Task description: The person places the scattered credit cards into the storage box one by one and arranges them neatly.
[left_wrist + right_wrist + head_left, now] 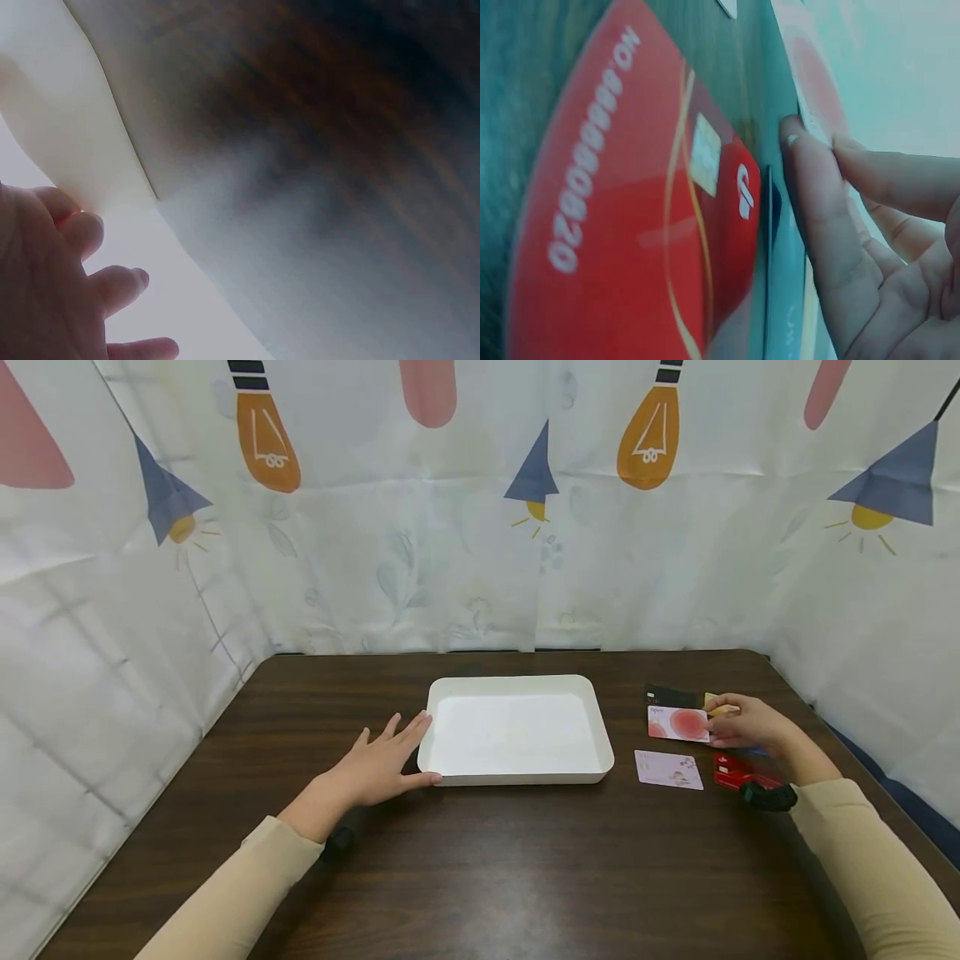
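A white rectangular tray (516, 779) stands mid-table. My left hand (378, 762), fingers spread and straight, touches its left side; the left wrist view shows the fingertips by the tray's pale wall (82, 120). At the right, my right hand (750, 727) pinches the edge of a white-and-pink card (678, 724) with a red circle, between thumb and finger in the right wrist view. Around it are a black card (670, 696), a gold card (710, 699) partly behind the fingers, a lilac card (670, 769) and a red card (738, 772). A blue card (759, 750) is mostly hidden under the hand.
The dark wooden table (480, 877) carries the tray and cards. A white curtain (450, 543) printed with lamps and bulbs hangs behind it and at both sides. Dark bands sit at both wrists, the right one (768, 797) close to the red card.
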`<action>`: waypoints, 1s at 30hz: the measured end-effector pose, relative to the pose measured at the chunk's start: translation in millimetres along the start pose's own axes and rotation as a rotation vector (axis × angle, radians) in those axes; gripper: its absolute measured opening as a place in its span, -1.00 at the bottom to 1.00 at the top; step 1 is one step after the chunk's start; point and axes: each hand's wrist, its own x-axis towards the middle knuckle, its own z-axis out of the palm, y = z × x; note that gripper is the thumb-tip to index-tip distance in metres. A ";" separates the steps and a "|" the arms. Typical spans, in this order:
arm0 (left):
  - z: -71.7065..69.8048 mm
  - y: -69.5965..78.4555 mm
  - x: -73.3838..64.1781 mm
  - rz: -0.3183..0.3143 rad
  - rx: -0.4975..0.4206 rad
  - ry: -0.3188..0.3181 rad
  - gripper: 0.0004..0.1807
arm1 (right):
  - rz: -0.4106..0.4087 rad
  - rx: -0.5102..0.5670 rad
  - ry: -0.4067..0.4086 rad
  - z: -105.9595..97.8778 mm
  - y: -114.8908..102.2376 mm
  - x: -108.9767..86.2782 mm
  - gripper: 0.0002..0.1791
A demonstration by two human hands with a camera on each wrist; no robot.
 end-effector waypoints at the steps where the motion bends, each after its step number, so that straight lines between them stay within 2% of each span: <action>1: 0.2 0.0 0.1 0.000 0.001 0.000 0.11 | 0.001 0.014 -0.004 0.5 0.9 -0.1 -0.48; 5: 0.1 -0.4 0.1 -0.004 -0.005 -0.001 0.12 | -0.014 0.049 -0.015 2.1 2.2 0.0 -0.42; 9: -0.2 -1.5 -0.1 -0.004 -0.002 0.003 0.12 | -0.053 0.069 -0.007 3.1 -2.6 0.1 -0.46; 16: -0.7 -1.7 -0.1 -0.004 -0.003 0.007 0.13 | -0.090 0.025 0.027 5.2 -19.6 3.3 -0.50; 22: -0.4 -1.2 0.1 -0.001 -0.004 0.008 0.12 | -0.123 0.037 0.004 9.9 -31.4 3.6 -0.45; 30: 0.7 -0.8 0.6 0.000 -0.009 0.005 0.12 | -0.154 0.072 -0.020 21.2 -43.6 6.5 -0.49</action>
